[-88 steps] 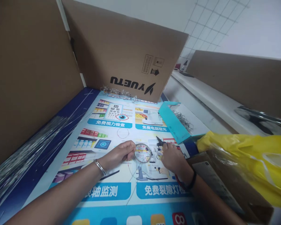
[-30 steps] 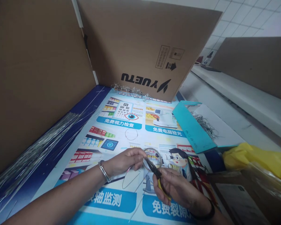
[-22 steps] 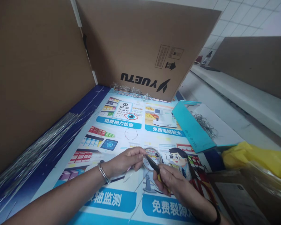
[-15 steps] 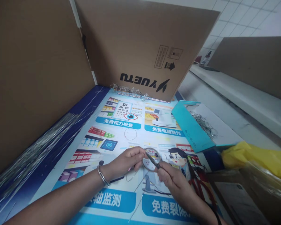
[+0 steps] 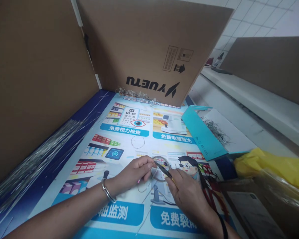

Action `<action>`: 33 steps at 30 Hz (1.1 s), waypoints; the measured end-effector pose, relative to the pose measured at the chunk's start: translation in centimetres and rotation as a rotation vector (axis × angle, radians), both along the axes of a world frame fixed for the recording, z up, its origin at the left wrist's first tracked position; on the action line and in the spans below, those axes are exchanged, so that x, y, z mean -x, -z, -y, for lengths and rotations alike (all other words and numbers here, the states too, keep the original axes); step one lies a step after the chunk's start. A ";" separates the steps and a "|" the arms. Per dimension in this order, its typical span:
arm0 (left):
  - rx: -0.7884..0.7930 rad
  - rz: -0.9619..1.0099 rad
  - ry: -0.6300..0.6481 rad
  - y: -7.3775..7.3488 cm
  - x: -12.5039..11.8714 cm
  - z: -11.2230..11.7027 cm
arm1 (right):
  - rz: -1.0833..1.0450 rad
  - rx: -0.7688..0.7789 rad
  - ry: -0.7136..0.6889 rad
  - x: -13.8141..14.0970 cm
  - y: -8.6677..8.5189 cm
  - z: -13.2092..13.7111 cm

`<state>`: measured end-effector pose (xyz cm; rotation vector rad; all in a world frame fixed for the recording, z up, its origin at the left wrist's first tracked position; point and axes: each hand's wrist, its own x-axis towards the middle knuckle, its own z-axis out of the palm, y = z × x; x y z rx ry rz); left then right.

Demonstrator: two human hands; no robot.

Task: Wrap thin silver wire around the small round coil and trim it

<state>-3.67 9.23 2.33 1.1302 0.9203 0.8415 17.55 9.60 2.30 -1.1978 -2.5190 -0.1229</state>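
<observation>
My left hand (image 5: 137,171) pinches the left edge of a round wire ring (image 5: 161,180) between thumb and fingers. A pair of pliers (image 5: 164,169) lies across the ring, its narrow tips meeting my left fingertips. The fingers of my right hand (image 5: 185,189) are wrapped round the pliers' handles, which they mostly hide; a bit of yellow shows. Whether the jaws grip the wire is too small to tell. Loose wire (image 5: 145,217) trails down from near my left fingers over the printed poster (image 5: 124,229). Farther off on the poster lies a thin wire loop (image 5: 138,142).
Long straight wires (image 5: 47,156) lie in a bundle at left. Cardboard panels (image 5: 144,43) stand at the back and left. A turquoise box (image 5: 203,136) with tangled wire (image 5: 214,129) is at right, near yellow plastic (image 5: 271,169). Wire scraps (image 5: 137,95) line the back panel.
My right hand has turned over the pliers, so its back now faces up more and covers more of the handles. My left hand stays at the ring's edge. The view shifts slightly.
</observation>
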 end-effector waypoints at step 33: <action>-0.343 -0.468 -0.339 0.8 -0.1 0.0 | 0.363 -0.108 0.239 -5.2 1.4 -4.7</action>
